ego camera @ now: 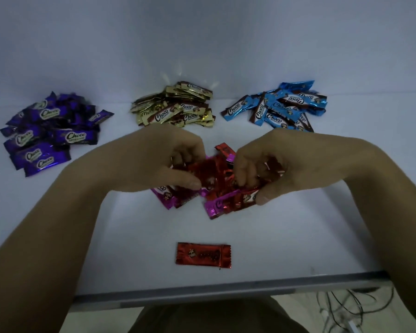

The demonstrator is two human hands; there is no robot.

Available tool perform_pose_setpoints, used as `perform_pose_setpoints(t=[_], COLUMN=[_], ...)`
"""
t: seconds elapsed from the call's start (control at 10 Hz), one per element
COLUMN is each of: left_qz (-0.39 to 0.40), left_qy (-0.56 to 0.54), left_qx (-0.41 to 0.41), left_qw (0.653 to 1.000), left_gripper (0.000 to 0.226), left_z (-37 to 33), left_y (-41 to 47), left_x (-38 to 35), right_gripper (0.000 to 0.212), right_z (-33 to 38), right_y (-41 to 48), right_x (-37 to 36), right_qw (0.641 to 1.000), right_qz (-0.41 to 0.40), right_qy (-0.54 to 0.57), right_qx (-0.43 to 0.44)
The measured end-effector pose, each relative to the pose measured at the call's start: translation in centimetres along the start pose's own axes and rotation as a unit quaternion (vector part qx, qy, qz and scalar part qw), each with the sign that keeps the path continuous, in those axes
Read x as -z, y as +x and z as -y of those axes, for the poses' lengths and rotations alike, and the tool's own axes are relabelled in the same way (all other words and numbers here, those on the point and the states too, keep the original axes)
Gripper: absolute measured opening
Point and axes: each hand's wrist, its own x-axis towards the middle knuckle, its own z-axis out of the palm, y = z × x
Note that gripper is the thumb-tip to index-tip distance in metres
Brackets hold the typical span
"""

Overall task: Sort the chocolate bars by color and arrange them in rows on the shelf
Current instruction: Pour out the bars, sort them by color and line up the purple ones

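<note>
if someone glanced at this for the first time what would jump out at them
Both hands, left hand and right hand, dig into a mixed red and pink pile at the middle of the white shelf. Behind it sit three sorted heaps: purple pile left, gold pile centre, blue pile right. One lone red bar lies near the front edge.

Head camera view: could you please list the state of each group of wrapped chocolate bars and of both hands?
Purple foil-wrapped bars: loose pile, far left.
Gold foil-wrapped bars: loose pile, far middle.
Blue foil-wrapped bars: loose pile, far right.
Mixed red and magenta bars: unsorted heap under hands.
Single red bar: flat, alone, near edge.
Left hand: gripping the heap.
Right hand: gripping the heap.
</note>
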Motion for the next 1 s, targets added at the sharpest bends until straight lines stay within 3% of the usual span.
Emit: perform_pose_setpoints(t=[0.1, 0.2, 0.3, 0.5, 0.7, 0.8, 0.9, 1.0], left_qz=[-0.025, -0.057, -0.101, -0.195, -0.257, -0.247, -0.192, -0.161], left_qy=[-0.007, -0.055, -0.073, -0.089, -0.085, 0.037, 0.115, 0.116], left_qx=[0.009, -0.004, -0.009, -0.021, -0.058, -0.055, -0.047, -0.044], left_qw=[1.0, 0.997, 0.992, 0.977, 0.961, 0.967, 0.973, 0.979], left_gripper=[0.031, 0.038, 0.041, 0.048, 0.048, 0.058, 0.066, 0.063], left_z=[0.3, 0.0, -0.3, -0.4, -0.4, 0.8, 2.6, 2.8], left_y=[0.0, -0.1, 0.3, 0.9, 1.5, 2.1, 2.4, 2.6], left_x=[0.6, 0.2, -1.0, -2.4, -3.7, -3.8, -3.9, -4.4], right_gripper=[0.05, 0.06, 0.056, 0.018, 0.008, 0.032, 0.011, 0.014], right_z=[-0.5, -0.2, 0.1, -0.3, 0.1, -0.4, -1.4, -3.6], right_y=[0.5, 0.6, 1.5, 2.3, 1.4, 0.6, -0.2, -2.4], right_x=[1.2, 1.1, 0.6, -0.1, 1.0, 1.9, 2.6, 3.2], right_qw=[0.986, 0.962, 0.925, 0.935, 0.916, 0.894, 0.874, 0.827], right_qz=[-0.062, -0.126, -0.172, -0.19, -0.202, -0.243, -0.27, -0.334], right_qy=[0.116, 0.221, 0.325, 0.277, 0.328, 0.344, 0.341, 0.336], right_qx=[-0.103, -0.094, -0.09, -0.118, -0.11, -0.151, -0.214, -0.302])
